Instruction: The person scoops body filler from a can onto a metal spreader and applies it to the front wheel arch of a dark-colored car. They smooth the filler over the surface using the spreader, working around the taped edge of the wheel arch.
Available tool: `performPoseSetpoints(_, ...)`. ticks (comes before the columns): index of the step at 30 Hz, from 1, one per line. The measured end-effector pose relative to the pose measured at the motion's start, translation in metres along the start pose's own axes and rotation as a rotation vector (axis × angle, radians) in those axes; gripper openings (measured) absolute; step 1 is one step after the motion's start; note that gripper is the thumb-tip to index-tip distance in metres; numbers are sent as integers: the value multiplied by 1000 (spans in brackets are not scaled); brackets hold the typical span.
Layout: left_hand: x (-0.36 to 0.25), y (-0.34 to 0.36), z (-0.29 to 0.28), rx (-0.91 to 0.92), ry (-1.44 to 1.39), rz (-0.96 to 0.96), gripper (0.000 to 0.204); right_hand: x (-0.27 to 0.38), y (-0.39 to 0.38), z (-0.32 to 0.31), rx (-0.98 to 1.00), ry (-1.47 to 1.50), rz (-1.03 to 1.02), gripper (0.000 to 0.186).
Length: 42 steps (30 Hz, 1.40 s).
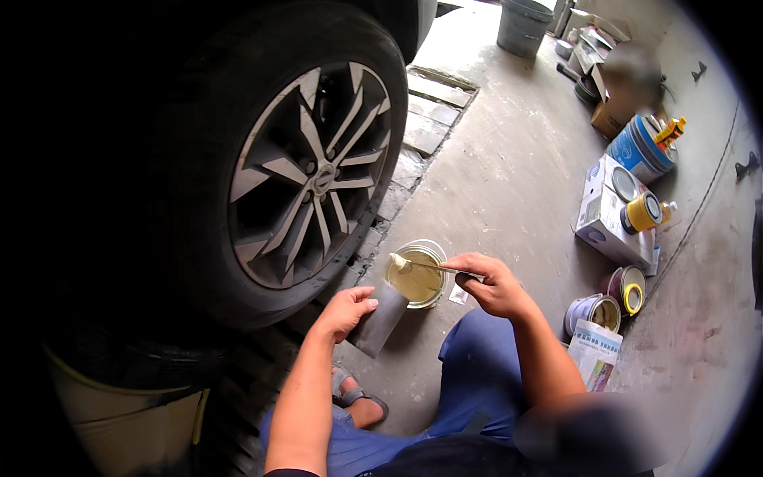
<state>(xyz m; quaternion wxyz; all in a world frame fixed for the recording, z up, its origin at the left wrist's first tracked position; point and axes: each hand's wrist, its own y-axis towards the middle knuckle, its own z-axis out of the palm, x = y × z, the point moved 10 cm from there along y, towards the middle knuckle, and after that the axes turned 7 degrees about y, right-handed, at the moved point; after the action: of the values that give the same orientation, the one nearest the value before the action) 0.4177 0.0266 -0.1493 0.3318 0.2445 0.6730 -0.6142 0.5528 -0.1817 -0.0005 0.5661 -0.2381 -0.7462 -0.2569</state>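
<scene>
My left hand grips a flat grey sheet, perhaps metal, beside an open metal can of beige paste on the floor. My right hand is closed on a thin spatula held across that can; a cream-coloured blob sits on its tip. Part of the can is hidden behind the sheet. A small white packet lies just right of the can.
A car wheel stands close at left. Along the right wall are a white box with cans, a blue drum, more open tins and a newspaper. A dark bucket stands at the back.
</scene>
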Motion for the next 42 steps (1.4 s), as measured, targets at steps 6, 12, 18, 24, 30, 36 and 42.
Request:
performPoseSetpoints(6, -77, -61, 7, 210, -242, 185, 29, 74, -3, -3, -30, 53, -291, 37)
performPoseSetpoints(12, -113, -104, 15, 293, -291, 414, 26, 130, -20, 15, -25, 9, -633, 37)
performPoseSetpoints(18, -139, -130, 12, 200, -146, 600, 22, 152, -27, 36, 14, -208, -759, 35)
performPoseSetpoints(24, -149, -138, 5, 84, -55, 662, 23, 143, -14, 50, 40, -351, -707, 54)
performPoseSetpoints(30, -150, -139, 2, 23, -36, 692, 23, 131, 2, 50, 12, -389, -657, 52)
performPoseSetpoints(36, -154, -139, 3, 12, -58, 711, 22, 125, 11, 49, 0, -457, -657, 52)
performPoseSetpoints(42, -164, -145, 8, 18, -104, 818, 24, 115, 18, 42, -8, -566, -647, 50)
